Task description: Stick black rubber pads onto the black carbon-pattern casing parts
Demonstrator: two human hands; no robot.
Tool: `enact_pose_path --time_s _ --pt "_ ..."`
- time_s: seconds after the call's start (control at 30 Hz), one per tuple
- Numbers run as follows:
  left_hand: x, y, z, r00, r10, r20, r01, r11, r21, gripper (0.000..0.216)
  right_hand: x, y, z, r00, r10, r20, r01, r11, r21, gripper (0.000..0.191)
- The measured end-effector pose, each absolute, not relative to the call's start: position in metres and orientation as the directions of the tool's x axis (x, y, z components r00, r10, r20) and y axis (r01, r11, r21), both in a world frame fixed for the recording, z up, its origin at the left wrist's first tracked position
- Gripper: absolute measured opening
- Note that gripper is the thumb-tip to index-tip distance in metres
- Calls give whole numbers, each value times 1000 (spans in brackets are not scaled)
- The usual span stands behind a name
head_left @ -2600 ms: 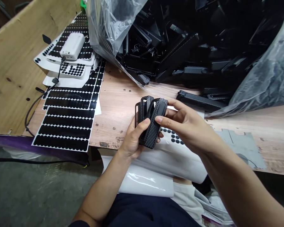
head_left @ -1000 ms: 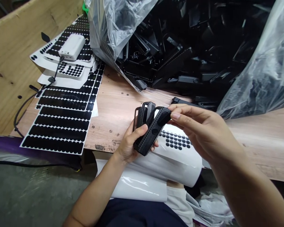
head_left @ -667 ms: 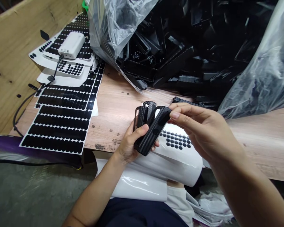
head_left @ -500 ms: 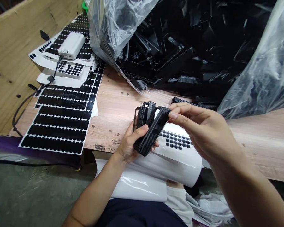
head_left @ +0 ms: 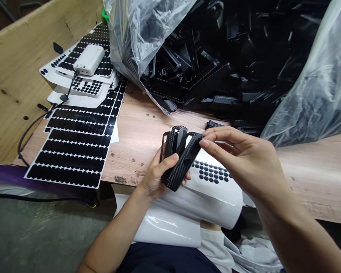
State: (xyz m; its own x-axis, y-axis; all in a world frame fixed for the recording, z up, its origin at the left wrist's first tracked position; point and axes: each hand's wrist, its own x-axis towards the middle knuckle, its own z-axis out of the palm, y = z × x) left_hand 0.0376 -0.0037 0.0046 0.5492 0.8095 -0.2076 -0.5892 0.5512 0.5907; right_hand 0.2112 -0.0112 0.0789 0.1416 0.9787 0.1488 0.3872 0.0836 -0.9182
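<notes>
My left hand [head_left: 156, 174] is closed round a fanned stack of black carbon-pattern plastic covers [head_left: 179, 155], thumb lying across the front one. My right hand [head_left: 241, 159] reaches in from the right, its fingertips pinched at the top end of the front cover. Under both hands a curled white sheet with small black round stickers [head_left: 213, 172] hangs over the table edge onto my lap.
A big clear plastic bag [head_left: 147, 34] spills a heap of black covers [head_left: 216, 64] across the back of the wooden table [head_left: 139, 129]. Sheets of black oval stickers [head_left: 76, 144] lie at the left, with a white power bank [head_left: 88, 59] and its black cable. A plywood board [head_left: 19, 68] stands at far left.
Both hands stay on the stack of covers. My right fingertips have shifted slightly along the top of the front cover; the camera has tilted a little.
</notes>
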Motion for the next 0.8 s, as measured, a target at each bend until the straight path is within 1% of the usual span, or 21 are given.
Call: enact_pose_path --time_s 0.1,0.23,0.33,0.37,0.4,0.43,0.47,0.5,0.57,0.6,0.67,0.7,0.73,0.8 --pt "37 -4 4 554 809 -196 -593 548 590 57 212 -11 76 144 973 179 420 104 -902 15" --pt "37 -4 3 543 813 -210 -589 547 595 57 209 -13 72 124 961 246 505 152 -850 10" --pt "37 -4 3 523 818 -240 -577 547 607 59 205 -15 72 138 923 358 623 200 -756 10" --pt "37 -3 4 516 820 -249 -574 547 610 59 204 -15 72 160 899 408 664 207 -718 16" --pt "37 -3 5 509 822 -256 -571 544 614 59 204 -15 71 173 883 437 688 208 -695 27" --pt "37 -3 6 502 825 -260 -567 541 620 60 204 -14 70 171 890 423 682 203 -703 41" --pt "37 -2 7 497 827 -262 -562 537 629 61 205 -12 69 147 921 361 640 190 -744 52" --pt "37 -2 9 491 831 -260 -557 529 640 61 206 -10 68 106 958 268 568 163 -807 58" --pt "37 -2 12 490 836 -248 -531 512 675 58 212 -5 64 63 991 120 396 85 -914 56" --pt "36 -2 13 501 833 -234 -510 503 698 56 215 -4 63 99 991 90 310 55 -949 55" --pt "36 -1 13 546 813 -200 -440 482 758 54 220 -3 60 215 974 72 137 43 -990 59" --pt "35 0 12 577 794 -189 -388 471 792 55 220 -4 58 209 977 37 48 28 -998 62" --pt "35 1 10 586 788 -191 -337 450 827 56 219 -7 56 160 987 4 -22 8 -1000 64" --pt "36 3 6 603 781 -163 -262 387 884 62 214 -15 52 87 996 -23 -109 -13 -994 61"
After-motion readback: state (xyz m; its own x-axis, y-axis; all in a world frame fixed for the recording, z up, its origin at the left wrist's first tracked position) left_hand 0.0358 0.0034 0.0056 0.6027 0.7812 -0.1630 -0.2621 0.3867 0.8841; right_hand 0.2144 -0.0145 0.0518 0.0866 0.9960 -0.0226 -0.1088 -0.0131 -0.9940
